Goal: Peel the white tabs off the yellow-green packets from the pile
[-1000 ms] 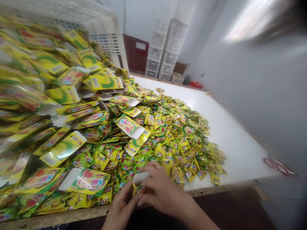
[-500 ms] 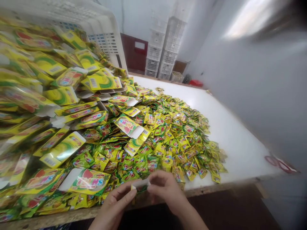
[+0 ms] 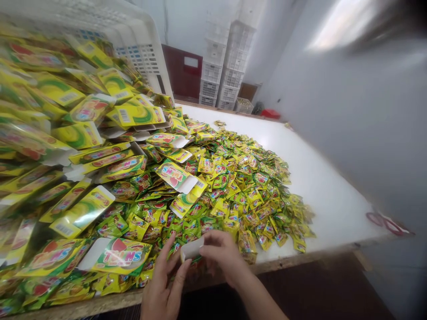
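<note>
Near the table's front edge, a small cardboard box point(image 3: 192, 250) sits between my two hands, its white inner side facing up. My right hand point(image 3: 223, 255) is closed on the box's right end, thumb on the near side and fingers curled over the far side. At the left end, my left hand point(image 3: 164, 275) has its thumb against the box's corner. Its index finger is raised, and the other fingers go partly out of sight behind the box. Beyond the hands spreads a heap of small yellow and green candy sachets point(image 3: 230, 178). The printed faces of the held box are mostly hidden.
Many yellow printed boxes point(image 3: 125, 255) with white flaps lie at left, spilling from a white plastic crate point(image 3: 147, 31). Red-handled scissors point(image 3: 388, 223) rest at the right edge of the white table point(image 3: 320, 178). Stacked crates point(image 3: 230, 80) and a red object point(image 3: 270, 114) stand at the back.
My left hand has opened up somewhat, its index finger lifting away from the box. The box has turned so more of its white side shows. My right hand still grips it.
</note>
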Tool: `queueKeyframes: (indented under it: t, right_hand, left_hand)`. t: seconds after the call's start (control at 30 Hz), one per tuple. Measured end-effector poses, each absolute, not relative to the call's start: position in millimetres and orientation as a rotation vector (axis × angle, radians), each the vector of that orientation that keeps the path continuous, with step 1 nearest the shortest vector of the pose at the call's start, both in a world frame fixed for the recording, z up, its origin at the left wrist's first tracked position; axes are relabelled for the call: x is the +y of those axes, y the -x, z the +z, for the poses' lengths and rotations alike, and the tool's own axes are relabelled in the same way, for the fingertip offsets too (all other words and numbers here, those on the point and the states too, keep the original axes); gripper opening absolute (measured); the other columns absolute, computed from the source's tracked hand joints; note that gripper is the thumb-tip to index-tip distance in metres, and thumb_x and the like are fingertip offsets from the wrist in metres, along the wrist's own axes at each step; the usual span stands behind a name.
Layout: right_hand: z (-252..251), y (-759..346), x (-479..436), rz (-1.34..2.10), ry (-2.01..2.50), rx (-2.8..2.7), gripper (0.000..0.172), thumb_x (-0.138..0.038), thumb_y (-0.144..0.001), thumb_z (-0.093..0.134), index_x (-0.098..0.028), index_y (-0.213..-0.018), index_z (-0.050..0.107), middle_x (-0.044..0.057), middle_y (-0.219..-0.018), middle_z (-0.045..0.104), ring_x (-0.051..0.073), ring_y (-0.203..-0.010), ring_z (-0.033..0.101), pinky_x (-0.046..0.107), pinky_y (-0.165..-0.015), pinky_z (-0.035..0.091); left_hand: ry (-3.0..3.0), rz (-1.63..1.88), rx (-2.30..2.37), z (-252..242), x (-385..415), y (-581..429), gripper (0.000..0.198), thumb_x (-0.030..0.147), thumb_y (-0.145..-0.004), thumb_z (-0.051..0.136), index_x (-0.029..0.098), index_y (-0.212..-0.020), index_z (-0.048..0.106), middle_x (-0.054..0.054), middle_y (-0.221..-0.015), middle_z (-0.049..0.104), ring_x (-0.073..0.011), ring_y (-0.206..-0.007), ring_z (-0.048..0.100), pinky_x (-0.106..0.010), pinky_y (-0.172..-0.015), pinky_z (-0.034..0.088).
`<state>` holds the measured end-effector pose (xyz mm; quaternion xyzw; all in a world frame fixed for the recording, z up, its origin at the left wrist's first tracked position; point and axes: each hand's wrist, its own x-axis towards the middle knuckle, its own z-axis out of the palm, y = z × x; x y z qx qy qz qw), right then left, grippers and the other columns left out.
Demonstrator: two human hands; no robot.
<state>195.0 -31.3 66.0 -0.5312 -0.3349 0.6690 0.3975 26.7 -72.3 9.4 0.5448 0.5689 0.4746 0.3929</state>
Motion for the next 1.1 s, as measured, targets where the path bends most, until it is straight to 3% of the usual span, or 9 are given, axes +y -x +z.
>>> queueKeyframes:
  t: [0.17,0.27,0.4,0.47,0.57,0.63,0.77,0.97,1.1]
  right_hand:
    - [65,-193,-26,1.702,1.326,-0.854,0.016,-0.026,-0.067,0.073,-0.014,-0.074,0.065,-0.005,-0.051,0.055,0.007,-0.033,0.043,0.015,-0.027,0.034]
    - [63,-196,-27,1.732,1.262,-0.831,0.016,-0.026,-0.067,0.074,-0.014,-0.075,0.066,-0.003,-0.057,0.059,0.007,-0.037,0.045,0.016,-0.03,0.038]
    - [61,-195,-26,1.748,1.255,-0.821,0.013,-0.022,-0.064,0.075,-0.014,-0.073,0.071,-0.002,-0.058,0.061,0.007,-0.038,0.045,0.017,-0.031,0.039]
    - [62,-190,-24,1.714,1.328,-0.827,0.012,-0.019,-0.063,0.07,-0.014,-0.073,0.074,-0.002,-0.053,0.059,0.006,-0.034,0.041,0.016,-0.028,0.033]
    - [67,-183,-25,1.623,1.407,-0.872,0.017,-0.017,-0.066,0.065,-0.013,-0.075,0.079,-0.002,-0.049,0.058,0.004,-0.03,0.032,0.016,-0.027,0.022]
    - [70,-182,-27,1.58,1.345,-0.951,0.019,-0.022,-0.07,0.068,-0.015,-0.083,0.08,0.001,-0.061,0.064,0.003,-0.035,0.037,0.015,-0.03,0.028]
    - [70,-184,-31,1.555,1.19,-1.052,0.03,-0.043,-0.073,0.076,-0.019,-0.091,0.08,0.005,-0.085,0.067,0.009,-0.053,0.054,0.019,-0.043,0.047]
    - [56,-184,-34,1.46,1.282,-1.05,0.033,-0.047,-0.069,0.081,-0.02,-0.086,0.079,0.0,-0.066,0.064,0.01,-0.044,0.054,0.022,-0.041,0.046]
    - [54,-181,-37,1.198,1.341,-1.196,0.02,-0.039,-0.07,0.082,-0.023,-0.082,0.08,0.003,-0.074,0.068,0.015,-0.061,0.061,0.024,-0.054,0.051]
  left_hand:
    - [-1.556,1.361,1.5,-11,-75,-26,0.034,0.035,-0.081,0.071,0.024,-0.112,0.065,-0.007,-0.107,0.074,-0.0241,-0.094,0.073,-0.033,-0.084,0.061]
    - [-1.609,1.348,1.362,-2,-69,-19,0.023,0.029,-0.083,0.069,0.025,-0.106,0.066,-0.004,-0.105,0.073,-0.0219,-0.1,0.07,-0.03,-0.09,0.058]
    - [-1.668,1.25,1.236,16,-62,-12,0.007,0.025,-0.084,0.067,0.025,-0.091,0.065,-0.002,-0.092,0.072,-0.0185,-0.095,0.069,-0.023,-0.084,0.057]
    - [-1.644,1.248,1.257,18,-63,-12,0.01,0.026,-0.084,0.067,0.025,-0.094,0.065,-0.001,-0.09,0.072,-0.0173,-0.089,0.071,-0.021,-0.081,0.058]
    - [-1.504,1.283,1.325,13,-66,-11,0.033,0.028,-0.086,0.065,0.027,-0.118,0.059,-0.003,-0.111,0.072,-0.0196,-0.1,0.071,-0.024,-0.084,0.059]
    - [-1.534,1.222,1.346,7,-66,-8,0.04,0.03,-0.087,0.062,0.028,-0.127,0.057,-0.004,-0.124,0.069,-0.0216,-0.111,0.068,-0.028,-0.093,0.056]
    - [-1.744,1.178,1.29,3,-61,-4,0.03,0.032,-0.086,0.062,0.032,-0.116,0.069,0.0,-0.119,0.072,-0.0229,-0.112,0.067,-0.033,-0.103,0.05]
    - [-1.353,1.085,1.464,11,-58,-16,0.037,0.045,-0.084,0.063,0.03,-0.118,0.066,0.0,-0.121,0.071,-0.0245,-0.112,0.066,-0.036,-0.102,0.051]
    - [-1.354,1.085,1.432,10,-56,-17,0.036,0.047,-0.081,0.067,0.027,-0.111,0.069,-0.001,-0.116,0.072,-0.0242,-0.106,0.067,-0.036,-0.1,0.052]
